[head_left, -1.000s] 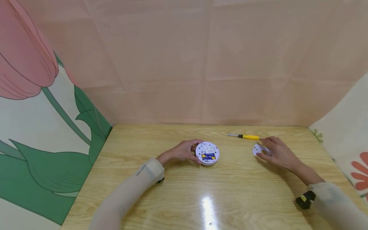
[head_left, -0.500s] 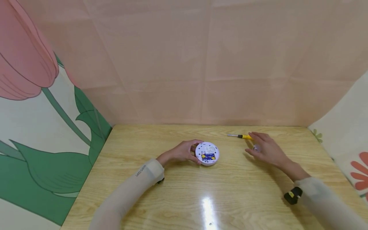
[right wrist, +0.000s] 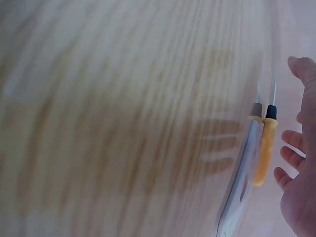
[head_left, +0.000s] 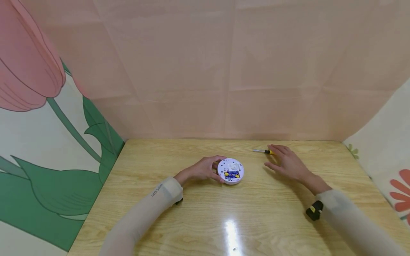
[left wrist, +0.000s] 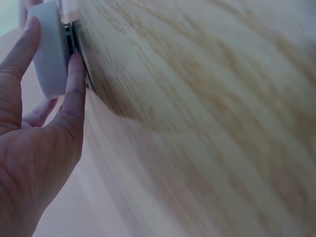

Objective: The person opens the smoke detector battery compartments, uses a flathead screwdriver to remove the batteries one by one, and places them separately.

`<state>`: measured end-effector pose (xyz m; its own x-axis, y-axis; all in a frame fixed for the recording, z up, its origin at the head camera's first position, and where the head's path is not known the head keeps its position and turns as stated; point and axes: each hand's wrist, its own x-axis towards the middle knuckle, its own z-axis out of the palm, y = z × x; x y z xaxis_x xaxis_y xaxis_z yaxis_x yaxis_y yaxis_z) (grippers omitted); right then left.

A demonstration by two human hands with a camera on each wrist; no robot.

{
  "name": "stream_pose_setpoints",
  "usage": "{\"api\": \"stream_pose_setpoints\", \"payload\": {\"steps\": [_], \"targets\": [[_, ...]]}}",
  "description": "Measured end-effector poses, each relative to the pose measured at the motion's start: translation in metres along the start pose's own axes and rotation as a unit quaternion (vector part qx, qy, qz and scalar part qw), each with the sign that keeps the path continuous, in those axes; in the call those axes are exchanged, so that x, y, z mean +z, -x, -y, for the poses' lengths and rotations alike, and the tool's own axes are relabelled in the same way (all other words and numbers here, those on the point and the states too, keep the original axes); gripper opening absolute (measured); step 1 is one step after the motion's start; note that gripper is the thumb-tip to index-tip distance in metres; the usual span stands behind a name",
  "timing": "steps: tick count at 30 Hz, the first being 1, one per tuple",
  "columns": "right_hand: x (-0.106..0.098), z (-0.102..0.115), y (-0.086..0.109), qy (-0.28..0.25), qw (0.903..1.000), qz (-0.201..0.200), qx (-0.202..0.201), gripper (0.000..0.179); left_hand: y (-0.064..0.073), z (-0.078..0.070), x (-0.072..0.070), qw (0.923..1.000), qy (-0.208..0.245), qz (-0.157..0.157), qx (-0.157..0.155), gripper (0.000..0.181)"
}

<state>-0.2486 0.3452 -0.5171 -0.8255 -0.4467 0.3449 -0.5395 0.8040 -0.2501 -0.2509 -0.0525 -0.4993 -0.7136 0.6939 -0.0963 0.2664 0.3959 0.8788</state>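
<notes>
My left hand grips the left edge of a round white device with thumb and fingers. The device lies on the table, its flat side up, showing blue and yellow batteries in a compartment. In the left wrist view, the fingers curl around its white side wall. My right hand hovers with fingers spread and nothing held. Beneath it lies a screwdriver with a yellow handle and black collar. A flat white plate lies beside the screwdriver in the right wrist view; in the head view the hand covers it.
The wooden table runs back to a pink cloth backdrop. At the left stands a panel with a printed tulip, at the right one with red flowers. A light glare shines near the front.
My right hand has come off the white plate and moved left, over the plate and the screwdriver handle. My left hand and the round device have stayed in place.
</notes>
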Motion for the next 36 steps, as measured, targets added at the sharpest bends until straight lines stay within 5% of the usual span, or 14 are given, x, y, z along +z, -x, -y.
{"api": "stream_pose_setpoints", "payload": {"steps": [25, 36], "targets": [[0.018, -0.013, -0.015, -0.043, 0.9985, 0.012, 0.032, 0.059, 0.001, 0.002, 0.001, 0.9997, 0.025, 0.0, -0.003, 0.094], [0.019, -0.013, -0.017, -0.063, 0.998, -0.011, 0.003, 0.042, 0.001, 0.0, 0.001, 0.9998, 0.017, 0.0, -0.007, 0.095]]}}
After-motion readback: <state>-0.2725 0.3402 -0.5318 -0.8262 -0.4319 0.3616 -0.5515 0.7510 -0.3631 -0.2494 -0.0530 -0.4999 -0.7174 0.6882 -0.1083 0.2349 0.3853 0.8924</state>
